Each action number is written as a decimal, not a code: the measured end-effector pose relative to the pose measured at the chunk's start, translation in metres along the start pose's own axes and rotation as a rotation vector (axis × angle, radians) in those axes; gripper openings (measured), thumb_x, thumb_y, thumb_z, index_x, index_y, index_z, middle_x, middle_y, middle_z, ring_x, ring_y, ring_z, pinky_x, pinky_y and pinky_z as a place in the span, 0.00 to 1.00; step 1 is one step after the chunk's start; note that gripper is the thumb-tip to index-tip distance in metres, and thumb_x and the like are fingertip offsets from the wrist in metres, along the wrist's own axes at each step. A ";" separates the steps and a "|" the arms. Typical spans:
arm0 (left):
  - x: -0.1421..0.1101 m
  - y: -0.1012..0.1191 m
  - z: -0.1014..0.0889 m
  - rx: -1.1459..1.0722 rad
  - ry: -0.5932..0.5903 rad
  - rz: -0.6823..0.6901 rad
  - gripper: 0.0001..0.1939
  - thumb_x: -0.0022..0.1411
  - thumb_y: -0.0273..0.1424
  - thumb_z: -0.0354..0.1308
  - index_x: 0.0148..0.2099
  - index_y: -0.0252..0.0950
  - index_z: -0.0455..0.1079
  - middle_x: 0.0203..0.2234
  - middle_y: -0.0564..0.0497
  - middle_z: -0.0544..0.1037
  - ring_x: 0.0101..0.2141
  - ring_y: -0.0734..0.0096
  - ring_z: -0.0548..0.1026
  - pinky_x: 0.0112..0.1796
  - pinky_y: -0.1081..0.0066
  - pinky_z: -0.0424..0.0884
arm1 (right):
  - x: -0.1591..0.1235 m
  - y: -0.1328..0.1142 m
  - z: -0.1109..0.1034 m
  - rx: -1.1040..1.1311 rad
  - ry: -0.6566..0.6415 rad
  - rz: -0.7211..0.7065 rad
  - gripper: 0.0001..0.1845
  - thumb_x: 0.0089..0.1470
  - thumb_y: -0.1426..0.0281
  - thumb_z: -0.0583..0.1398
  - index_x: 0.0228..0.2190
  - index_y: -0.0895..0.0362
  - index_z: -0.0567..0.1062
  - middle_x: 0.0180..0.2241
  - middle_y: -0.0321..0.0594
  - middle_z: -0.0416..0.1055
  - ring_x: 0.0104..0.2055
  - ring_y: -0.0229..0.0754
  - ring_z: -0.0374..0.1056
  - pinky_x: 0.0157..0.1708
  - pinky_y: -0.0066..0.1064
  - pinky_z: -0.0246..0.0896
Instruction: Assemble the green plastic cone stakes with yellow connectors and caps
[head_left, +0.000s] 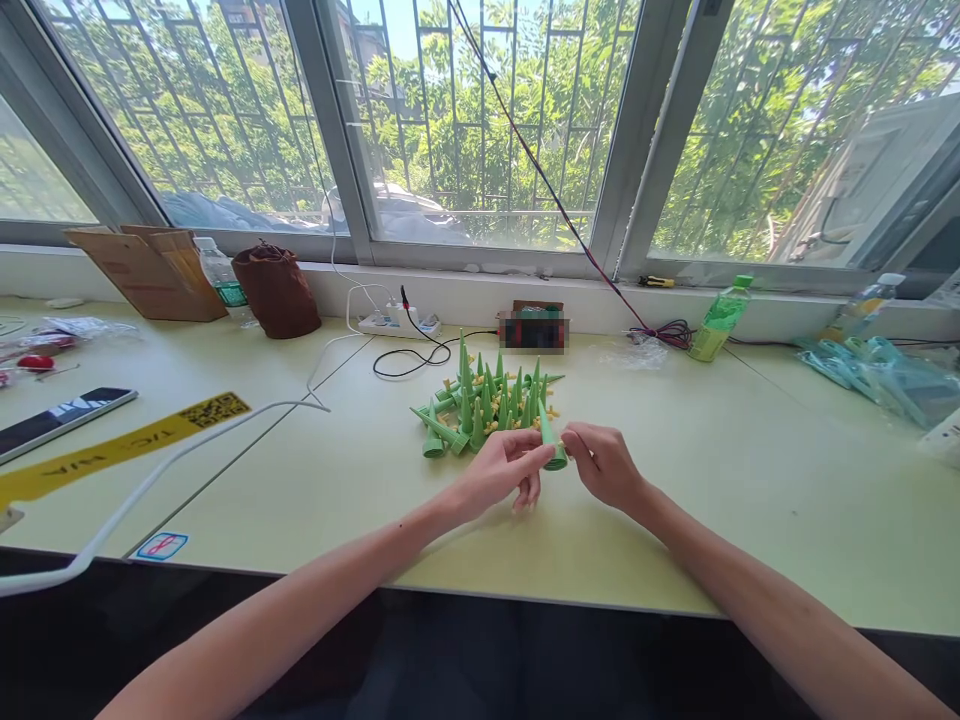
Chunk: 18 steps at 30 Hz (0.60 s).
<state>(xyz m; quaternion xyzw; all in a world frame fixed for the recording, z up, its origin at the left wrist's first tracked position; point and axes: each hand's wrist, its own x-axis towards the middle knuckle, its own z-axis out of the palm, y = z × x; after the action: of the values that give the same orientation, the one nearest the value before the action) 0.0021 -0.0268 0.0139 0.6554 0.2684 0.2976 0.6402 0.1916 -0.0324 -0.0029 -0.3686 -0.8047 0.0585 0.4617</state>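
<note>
A green plastic plant watering spike (553, 455) is held over the table with its narrow tip up and its wide round end down. My left hand (506, 468) grips it from the left, thumb across its lower part. From the right, my right hand (606, 462) pinches at the side of the same spike, where a small yellow valve partly shows between the fingertips. Just beyond my hands stands a cluster of similar green spikes (477, 425), several upright and some lying down. Little yellow valves (444, 437) show among them.
Behind the cluster are a blurred-out device (534, 332), a black cable and a white power strip (420, 328). A green bottle (720, 320) and plastic bags (885, 375) are at right. At left are a brown pouch (276, 292), a phone (67, 420) and a yellow tag (127, 447) on a white cord.
</note>
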 end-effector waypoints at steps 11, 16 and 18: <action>0.003 -0.012 0.003 0.445 0.223 0.271 0.08 0.63 0.34 0.55 0.35 0.35 0.61 0.19 0.60 0.59 0.16 0.79 0.69 0.17 0.79 0.60 | 0.000 0.001 0.003 0.013 -0.032 0.062 0.24 0.67 0.63 0.46 0.19 0.56 0.56 0.17 0.31 0.51 0.20 0.33 0.46 0.23 0.27 0.45; 0.001 -0.008 0.003 0.425 0.202 0.207 0.08 0.66 0.34 0.52 0.44 0.35 0.65 0.16 0.60 0.62 0.14 0.79 0.67 0.17 0.80 0.62 | 0.001 -0.003 0.001 -0.011 -0.043 0.044 0.24 0.65 0.60 0.50 0.18 0.56 0.57 0.16 0.29 0.49 0.20 0.32 0.44 0.21 0.26 0.45; 0.000 -0.009 0.002 0.404 0.182 0.197 0.13 0.67 0.36 0.51 0.49 0.35 0.66 0.15 0.60 0.64 0.14 0.78 0.67 0.17 0.79 0.63 | 0.002 -0.004 0.000 -0.023 -0.049 0.028 0.24 0.64 0.59 0.52 0.18 0.55 0.57 0.16 0.29 0.49 0.19 0.32 0.43 0.20 0.26 0.44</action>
<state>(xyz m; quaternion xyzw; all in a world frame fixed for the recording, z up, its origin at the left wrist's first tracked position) 0.0045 -0.0278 0.0051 0.7637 0.3138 0.3566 0.4372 0.1888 -0.0340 -0.0004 -0.3836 -0.8111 0.0645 0.4368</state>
